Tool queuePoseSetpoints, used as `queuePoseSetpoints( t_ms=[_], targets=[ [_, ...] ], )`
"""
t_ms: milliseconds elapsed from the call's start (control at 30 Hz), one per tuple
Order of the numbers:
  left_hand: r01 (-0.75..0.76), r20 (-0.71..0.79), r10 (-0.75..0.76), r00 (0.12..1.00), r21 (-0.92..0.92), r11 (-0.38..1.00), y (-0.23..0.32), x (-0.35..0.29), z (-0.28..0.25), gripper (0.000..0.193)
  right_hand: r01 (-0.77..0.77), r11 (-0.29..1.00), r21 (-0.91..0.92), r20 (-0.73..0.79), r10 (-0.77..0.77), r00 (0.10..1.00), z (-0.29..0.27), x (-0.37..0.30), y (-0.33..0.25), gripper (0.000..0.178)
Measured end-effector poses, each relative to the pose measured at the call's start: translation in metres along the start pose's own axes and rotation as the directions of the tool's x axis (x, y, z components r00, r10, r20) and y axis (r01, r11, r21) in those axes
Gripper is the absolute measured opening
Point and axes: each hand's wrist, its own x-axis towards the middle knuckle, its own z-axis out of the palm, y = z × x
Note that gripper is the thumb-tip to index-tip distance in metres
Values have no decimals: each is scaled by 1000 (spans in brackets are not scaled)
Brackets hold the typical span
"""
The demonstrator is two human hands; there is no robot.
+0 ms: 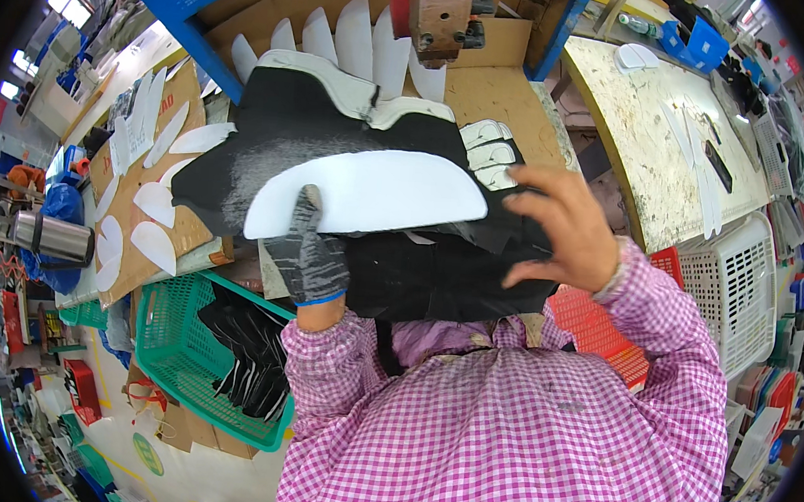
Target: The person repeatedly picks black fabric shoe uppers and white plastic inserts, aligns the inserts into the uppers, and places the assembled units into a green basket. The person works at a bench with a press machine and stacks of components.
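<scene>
A white half-moon piece [369, 195], smooth and stiff-looking, lies slantwise over a black fabric piece [280, 131] with a white curved edge at its far side. My left hand [309, 249], in a grey-and-black knit glove, grips the white piece near its left end; the thumb presses on top and the other fingers are hidden below. My right hand [567, 227], bare, is held just right of the piece's other end, fingers curved and apart with nothing between them. Dark cloth [437, 277] spreads between me and the white piece.
Behind stands a blue-framed machine [193, 36] with a metal block [440, 16] above more white curved pieces [353, 38]. A green basket [170, 365] with black pieces is at lower left. White and red baskets [730, 293] and a worn table [653, 129] stand right.
</scene>
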Motion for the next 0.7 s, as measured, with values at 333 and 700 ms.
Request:
queuePoseSetpoints(
  t_ms=[333,700],
  targets=[
    [-144,-142,171,975,178,973,11,-26,6,23,213,970,-115,-109,-225,968,51,-5,10,26],
    [-304,-18,467,884,736,605,1,-30,-28,21,548,818,-173,108,-537,836,64,-2,13,27]
  ],
)
